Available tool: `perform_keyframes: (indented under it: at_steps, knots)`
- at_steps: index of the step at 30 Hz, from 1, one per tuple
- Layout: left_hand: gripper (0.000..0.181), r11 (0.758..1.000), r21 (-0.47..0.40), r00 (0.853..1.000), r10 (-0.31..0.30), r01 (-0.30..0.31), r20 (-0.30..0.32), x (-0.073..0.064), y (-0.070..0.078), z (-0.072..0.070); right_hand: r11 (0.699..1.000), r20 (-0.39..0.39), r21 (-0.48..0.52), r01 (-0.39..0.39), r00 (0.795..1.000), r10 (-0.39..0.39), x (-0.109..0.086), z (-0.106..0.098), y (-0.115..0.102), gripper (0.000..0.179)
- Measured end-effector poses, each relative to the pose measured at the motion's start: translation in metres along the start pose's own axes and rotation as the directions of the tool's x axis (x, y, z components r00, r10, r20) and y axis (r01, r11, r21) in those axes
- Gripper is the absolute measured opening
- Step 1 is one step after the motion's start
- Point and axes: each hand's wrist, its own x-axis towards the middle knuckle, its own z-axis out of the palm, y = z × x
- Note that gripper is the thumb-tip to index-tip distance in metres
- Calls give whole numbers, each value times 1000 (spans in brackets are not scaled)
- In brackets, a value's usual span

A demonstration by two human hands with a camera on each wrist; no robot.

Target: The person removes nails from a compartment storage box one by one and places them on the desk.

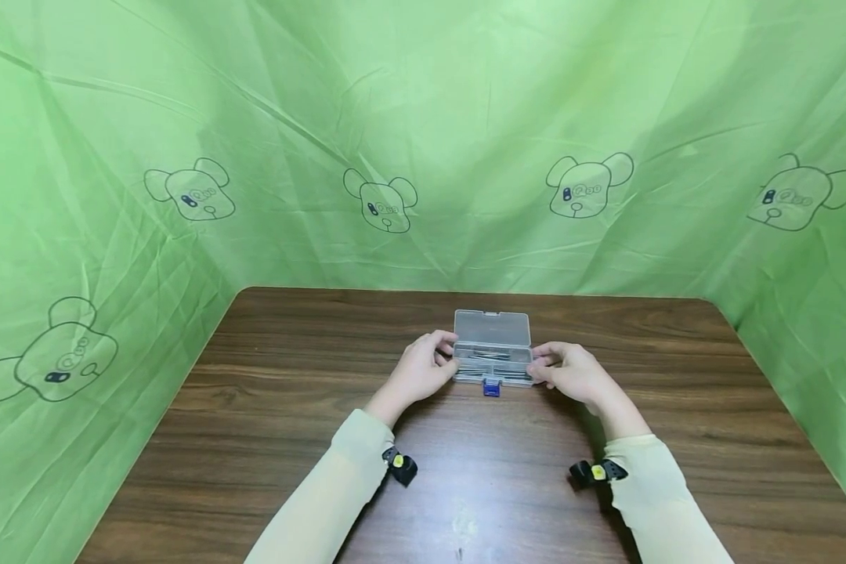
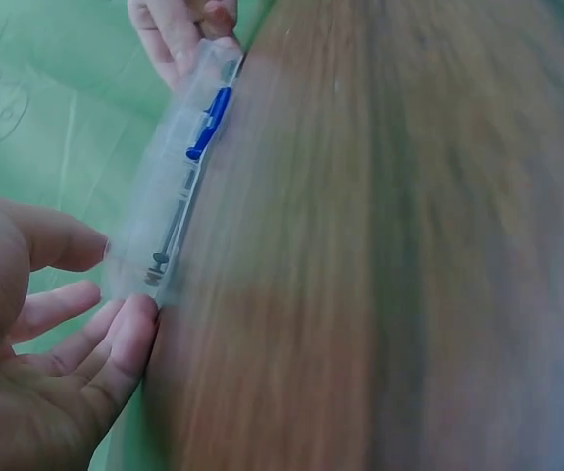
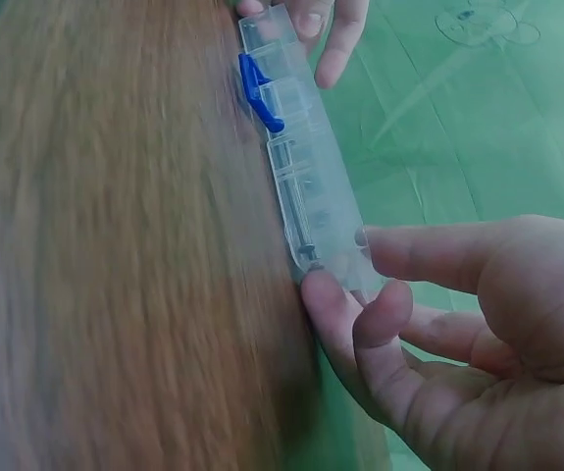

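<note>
A small clear plastic box point(image 1: 492, 364) lies on the table in the head view, its lid point(image 1: 492, 328) tipped back and its blue latch point(image 1: 491, 388) at the front edge. Thin, long metal pieces point(image 1: 492, 355) lie in its compartments; their exact kind is too small to make out. At the box's left end my left hand point(image 1: 423, 364) holds it, thumb by the front corner and a finger further back. The right hand point(image 1: 574, 371) grips the opposite end in a similar way. Both wrist views show fingertips right at the box's ends.
The box stands on a brown wood-grain table point(image 1: 310, 376) with rounded far corners. Green cloth point(image 1: 465, 94) with printed mouse-like heads hangs behind it and at both sides. A black strap device point(image 1: 400, 465) sits on each wrist, over pale sleeves point(image 1: 324, 501).
</note>
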Motion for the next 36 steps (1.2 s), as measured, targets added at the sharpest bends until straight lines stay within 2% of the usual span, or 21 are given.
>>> perform_keyframes:
  at_steps: [8,14,17,20,25,30,36]
  knots:
    - [44,1000,0,1000,-20,20,14,-14,-13,-17,994,48,112,-17,999,12,5,18,-5,41]
    - [44,999,-42,999,-25,26,27,-21,-19,-27,981,72,195,-3,997,-12,7,25,-4,43]
    - [45,991,-127,998,-42,49,50,-22,-26,-29,979,84,204,3,996,-21,7,26,-2,45]
    - [47,968,-240,994,-50,71,93,-21,-37,-29,979,94,205,1,995,-21,7,27,-1,46]
    - [49,933,-355,991,-13,59,130,-20,-49,-29,975,105,220,8,994,-32,7,27,-1,47]
    - [51,924,-380,990,15,40,139,-18,-52,-29,974,125,226,14,991,-44,8,27,3,48]
    - [66,935,-352,991,13,34,132,-20,-51,-30,974,122,227,13,992,-42,12,30,4,47]
